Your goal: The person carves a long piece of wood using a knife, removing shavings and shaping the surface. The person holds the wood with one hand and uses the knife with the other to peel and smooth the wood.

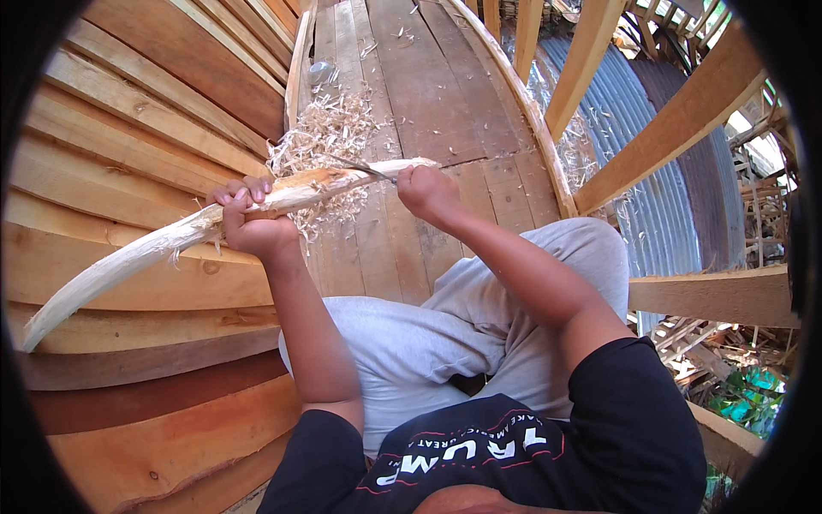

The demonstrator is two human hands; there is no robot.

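Left hand: my left hand point(255, 224) was curled tight round the wooden pole point(128, 261), probably to keep it from rolling.
Right hand: my right hand point(425, 193) was closed in a fist on the knife point(373, 172), its handle hidden — a full grip, I judge, for firm pressure.
Blade: it lay across the pole near the right end, well clear of my left fingers, likely for safety.
Pole: it slanted in front of my knees, over the plank floor point(411, 248), perhaps for elbow room.
Shavings: pale curls point(330, 120) were heaped beyond the pole — away from my legs.
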